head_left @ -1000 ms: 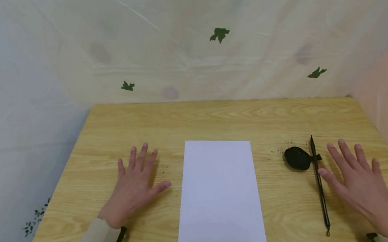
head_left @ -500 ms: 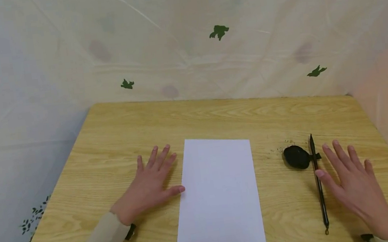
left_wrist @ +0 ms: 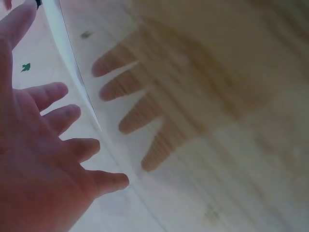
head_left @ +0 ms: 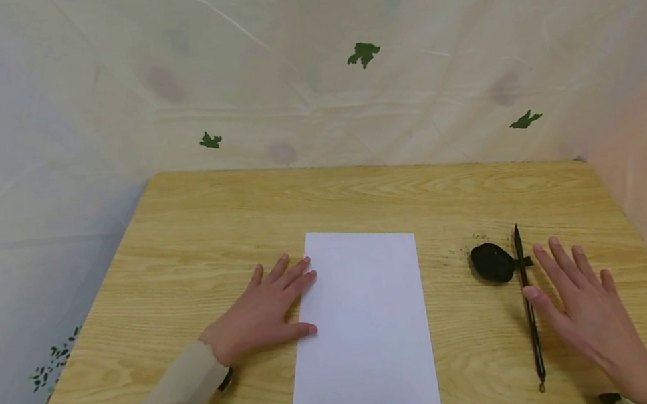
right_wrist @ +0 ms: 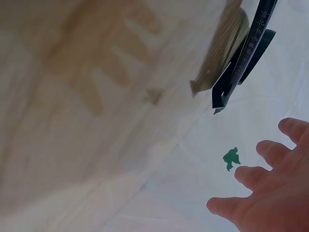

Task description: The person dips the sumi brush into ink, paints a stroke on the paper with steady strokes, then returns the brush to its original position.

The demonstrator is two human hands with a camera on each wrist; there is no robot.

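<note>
A white sheet of paper (head_left: 370, 331) lies lengthwise in the middle of the wooden table. My left hand (head_left: 264, 310), palm down with fingers spread, overlaps the sheet's left edge with its thumb and some fingertips. In the left wrist view the paper (left_wrist: 67, 48) shows as a thin bright strip beyond the left hand (left_wrist: 43, 150). Farther right, a black writing brush (head_left: 533, 331) rests across the short tab of a rounded black object (head_left: 493, 263). Beside the brush is my right hand (head_left: 592, 317), fingers straight, holding nothing; its thumb tip overlaps the brush shaft.
The wooden table (head_left: 211, 222) reflects both hands in the wrist views. Behind it and along its sides hangs a pale sheet curtain (head_left: 282, 65) with green bird and leaf prints. Small dark specks lie near the black object.
My left hand has moved right from bare table onto the paper's left edge. My right hand has shifted slightly left, staying by the brush. Paper, brush and black object stay put.
</note>
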